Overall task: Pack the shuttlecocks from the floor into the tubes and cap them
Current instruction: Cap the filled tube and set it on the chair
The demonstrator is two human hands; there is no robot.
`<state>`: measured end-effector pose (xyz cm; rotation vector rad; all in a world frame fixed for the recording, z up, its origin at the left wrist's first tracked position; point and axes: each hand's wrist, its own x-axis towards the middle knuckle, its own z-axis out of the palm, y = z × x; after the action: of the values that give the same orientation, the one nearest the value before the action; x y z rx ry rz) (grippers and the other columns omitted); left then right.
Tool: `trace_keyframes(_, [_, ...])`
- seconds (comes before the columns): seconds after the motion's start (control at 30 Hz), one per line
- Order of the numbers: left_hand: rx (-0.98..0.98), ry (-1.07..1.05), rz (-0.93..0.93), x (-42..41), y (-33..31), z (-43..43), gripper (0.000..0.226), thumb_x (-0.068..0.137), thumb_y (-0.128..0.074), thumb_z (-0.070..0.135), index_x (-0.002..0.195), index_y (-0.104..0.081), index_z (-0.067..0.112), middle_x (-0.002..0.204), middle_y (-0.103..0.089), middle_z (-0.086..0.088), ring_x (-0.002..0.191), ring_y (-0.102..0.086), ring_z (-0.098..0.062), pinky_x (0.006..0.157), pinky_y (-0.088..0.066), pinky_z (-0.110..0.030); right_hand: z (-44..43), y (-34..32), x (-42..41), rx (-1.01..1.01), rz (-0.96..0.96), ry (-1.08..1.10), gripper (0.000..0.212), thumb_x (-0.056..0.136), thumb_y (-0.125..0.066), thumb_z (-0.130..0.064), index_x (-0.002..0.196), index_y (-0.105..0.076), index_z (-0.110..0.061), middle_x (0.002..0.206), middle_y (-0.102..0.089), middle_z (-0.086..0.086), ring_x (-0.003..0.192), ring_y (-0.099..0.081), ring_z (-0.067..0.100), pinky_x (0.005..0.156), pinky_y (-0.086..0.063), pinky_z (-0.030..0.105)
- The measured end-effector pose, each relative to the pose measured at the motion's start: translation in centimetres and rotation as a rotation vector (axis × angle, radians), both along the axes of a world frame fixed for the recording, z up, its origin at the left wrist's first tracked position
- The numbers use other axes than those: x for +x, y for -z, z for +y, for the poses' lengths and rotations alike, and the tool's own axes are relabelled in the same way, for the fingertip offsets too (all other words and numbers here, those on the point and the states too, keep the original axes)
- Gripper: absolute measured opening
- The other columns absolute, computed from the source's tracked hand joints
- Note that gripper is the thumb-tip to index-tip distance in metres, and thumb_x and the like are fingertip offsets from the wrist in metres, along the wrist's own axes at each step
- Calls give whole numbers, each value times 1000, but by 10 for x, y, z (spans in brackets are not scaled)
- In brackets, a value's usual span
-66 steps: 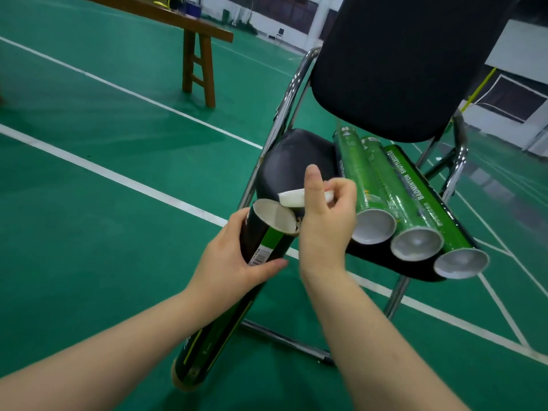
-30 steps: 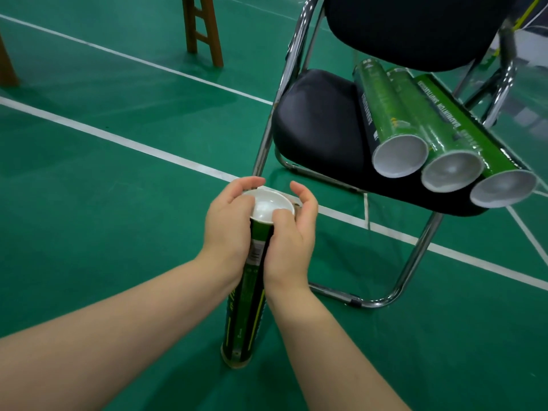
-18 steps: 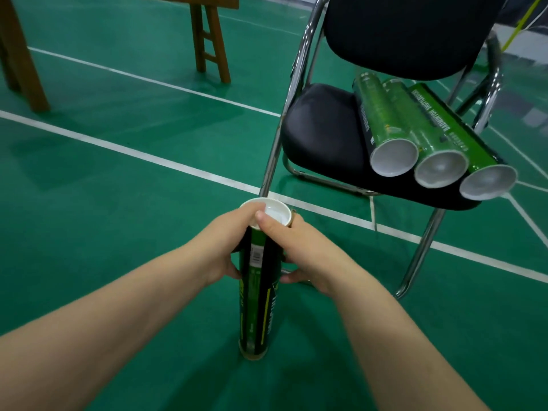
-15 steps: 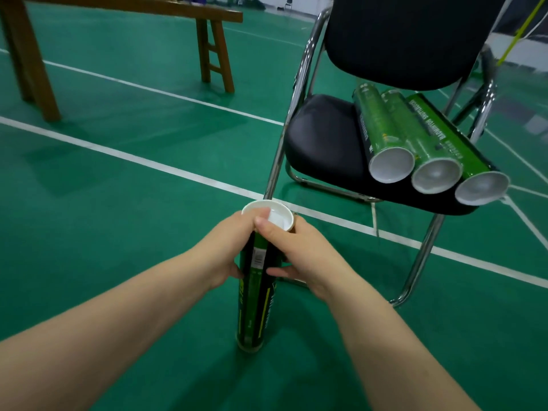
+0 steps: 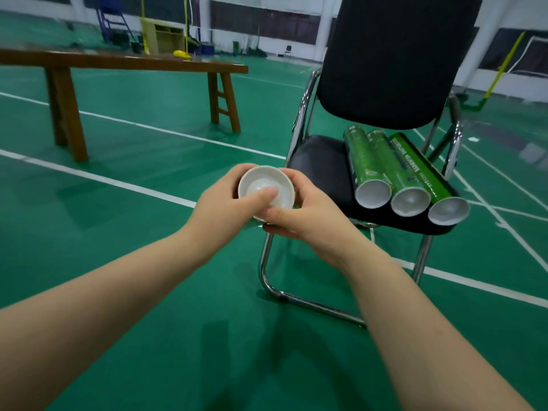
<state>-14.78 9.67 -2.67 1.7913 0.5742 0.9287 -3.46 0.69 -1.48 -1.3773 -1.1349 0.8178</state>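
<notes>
Both my hands hold a capped shuttlecock tube, its white cap [image 5: 277, 180] facing me and the green body almost wholly hidden behind my fingers. My left hand [image 5: 222, 203] wraps the tube's left side, with the thumb lying across the cap. My right hand [image 5: 302, 213] grips the tube from the right and below. Three green tubes [image 5: 385, 170] lie side by side on the seat of a black chair [image 5: 320, 164], their white ends toward me. No loose shuttlecock shows on the floor.
The chair's chrome frame [image 5: 268, 280] stands on the green court floor just right of my hands. A wooden bench [image 5: 124, 65] stands at the back left. White court lines [image 5: 98, 179] cross the floor. Nets and gear stand far behind.
The tube stood upright on the floor half a second ago; now it is lifted and tipped with its cap toward me. My view has risen toward the chair and bench.
</notes>
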Motion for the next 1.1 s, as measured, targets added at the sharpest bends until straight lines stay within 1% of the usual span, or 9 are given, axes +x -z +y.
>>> trace_keyframes(0.1, [166,-29,-44,-3,-14,-1,32,67,-61,38,99,-56,38,94,-63,17,83,-58,6,72,-46,-10,-1,-17,-4,94,-96,-6,48,78,-71,-5,111,-54,-35,106,-62,-6,96,-61,13,84,-56,35])
trace_keyframes(0.2, [319,-19,-89,0,-24,0,38,69,-65,40,105,-54,39,104,-60,18,92,-55,8,75,-41,-5,-5,-28,-4,215,-187,33,51,78,-69,1,110,-54,-35,106,-61,-10,97,-60,8,84,-54,26])
trace_keyframes(0.3, [470,25,-90,9,-28,5,41,68,-62,50,106,-45,50,119,-48,25,108,-47,12,90,-39,-13,-10,-30,1,281,-339,101,57,78,-66,3,112,-50,-39,117,-57,-13,107,-55,9,90,-51,25])
trace_keyframes(0.4, [515,74,-41,27,-29,8,46,67,-62,53,110,-43,53,130,-40,27,126,-41,-3,101,-41,-35,-14,-23,16,278,-495,207,57,81,-64,-2,120,-46,-39,141,-43,-9,125,-40,2,102,-37,17])
trace_keyframes(0.63, [606,111,88,91,-2,8,74,67,-64,50,129,-49,12,141,-44,-3,129,-42,-19,102,-41,-40,-18,12,68,228,-619,332,60,85,-55,2,129,-42,-37,149,-32,-9,125,-29,-7,95,-23,-4])
trace_keyframes(0.7, [591,119,110,109,11,11,70,71,-69,38,131,-48,10,141,-45,-3,128,-43,-20,103,-40,-40,-17,22,82,179,-659,365,60,85,-53,3,133,-43,-30,149,-32,-9,127,-31,-3,97,-25,1])
trace_keyframes(0.77, [578,145,134,126,23,16,66,72,-67,35,131,-48,10,143,-43,-3,130,-41,-19,106,-36,-37,-12,34,95,122,-786,452,58,85,-55,-1,135,-42,-27,148,-36,-7,130,-37,9,107,-27,21])
trace_keyframes(0.87, [579,197,157,150,40,27,61,72,-64,34,127,-50,11,143,-37,5,134,-30,-11,106,-26,-24,1,58,110,53,-948,639,57,81,-56,-3,133,-45,-23,143,-44,-5,128,-41,13,110,-13,42])
trace_keyframes(1.1, [694,324,198,195,58,55,49,80,-66,23,124,-50,10,144,-35,3,136,-18,-7,106,-17,-16,33,96,135,206,-1048,992,49,64,-57,-2,112,-55,-10,115,-66,8,105,-61,20,96,-25,33])
